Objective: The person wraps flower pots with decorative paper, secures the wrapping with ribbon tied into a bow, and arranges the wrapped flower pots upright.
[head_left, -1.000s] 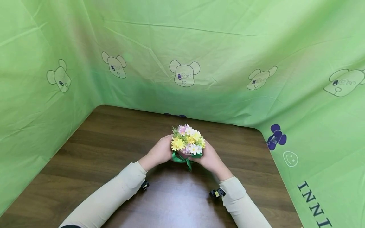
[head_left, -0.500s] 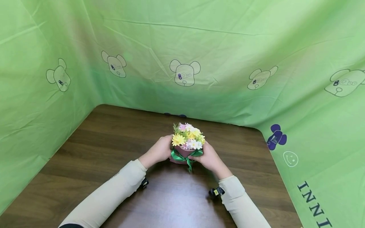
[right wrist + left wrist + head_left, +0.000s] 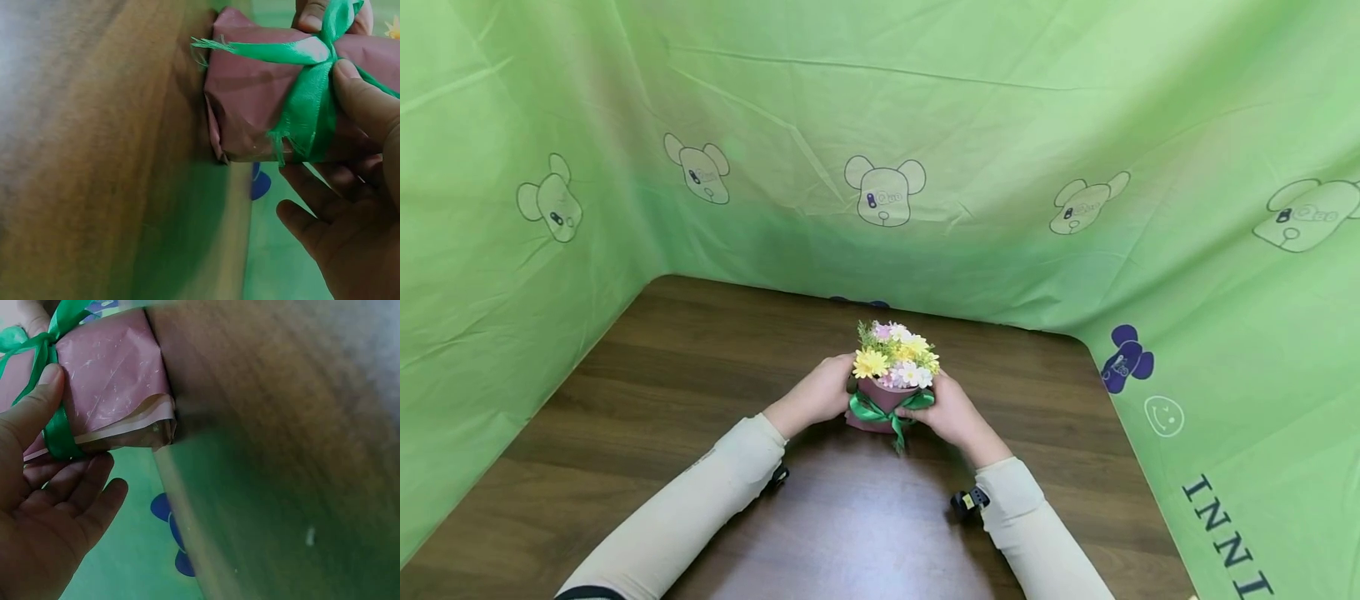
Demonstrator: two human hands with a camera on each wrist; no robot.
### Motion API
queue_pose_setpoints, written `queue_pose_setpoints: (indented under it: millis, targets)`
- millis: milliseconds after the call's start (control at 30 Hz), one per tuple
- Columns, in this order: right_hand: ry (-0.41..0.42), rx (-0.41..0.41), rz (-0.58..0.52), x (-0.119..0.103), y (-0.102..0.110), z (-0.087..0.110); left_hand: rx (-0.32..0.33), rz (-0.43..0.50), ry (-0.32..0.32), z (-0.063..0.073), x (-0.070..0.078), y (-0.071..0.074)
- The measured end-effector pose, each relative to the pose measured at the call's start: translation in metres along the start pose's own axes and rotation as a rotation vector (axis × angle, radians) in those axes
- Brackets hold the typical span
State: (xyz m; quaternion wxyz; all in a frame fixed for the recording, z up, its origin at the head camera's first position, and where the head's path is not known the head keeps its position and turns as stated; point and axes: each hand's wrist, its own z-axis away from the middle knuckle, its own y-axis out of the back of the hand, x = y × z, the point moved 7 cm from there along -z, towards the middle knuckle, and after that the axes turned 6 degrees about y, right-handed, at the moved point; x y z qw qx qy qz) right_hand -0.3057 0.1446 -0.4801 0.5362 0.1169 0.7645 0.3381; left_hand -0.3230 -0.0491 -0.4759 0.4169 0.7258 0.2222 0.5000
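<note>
A small bouquet of yellow, white and pink flowers (image 3: 895,354) stands in mauve wrapping paper (image 3: 880,398) tied with a green ribbon bow (image 3: 895,414). My left hand (image 3: 826,390) grips the wrapped base from the left; in the left wrist view its thumb (image 3: 47,390) presses the paper beside the ribbon. From the right, my right hand (image 3: 955,414) holds it too, thumb (image 3: 359,87) near the bow in the right wrist view. The bouquet is upright, its bottom at or very close to the tabletop. Most fingers are hidden behind the wrapping in the head view.
The brown wooden table (image 3: 715,350) has rounded far corners. A green cloth (image 3: 775,242) with printed bear heads hangs around its back and sides. A dark wrist camera (image 3: 970,502) sits at the right sleeve.
The bouquet has tipped from leaning toward me to more upright, so more of the mauve wrapping shows. Both hands keep their hold. Over the last half second almost nothing differs.
</note>
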Motion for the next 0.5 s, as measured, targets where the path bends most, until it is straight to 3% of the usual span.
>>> queue_pose_setpoints:
  millis: [133,267,500]
  targets:
    - [-0.006,-0.009,0.010,-0.0003,-0.0009,-0.0026,-0.011,0.011,-0.004,-0.0017,-0.0006,0.0018]
    - [-0.007,-0.024,0.032,-0.0003,-0.0027,-0.0008,-0.043,0.021,0.039,-0.0011,-0.0027,-0.0018]
    - [0.014,-0.017,0.053,0.0001,-0.0030,0.0073,-0.089,-0.034,0.064,0.0038,-0.0022,-0.0082]
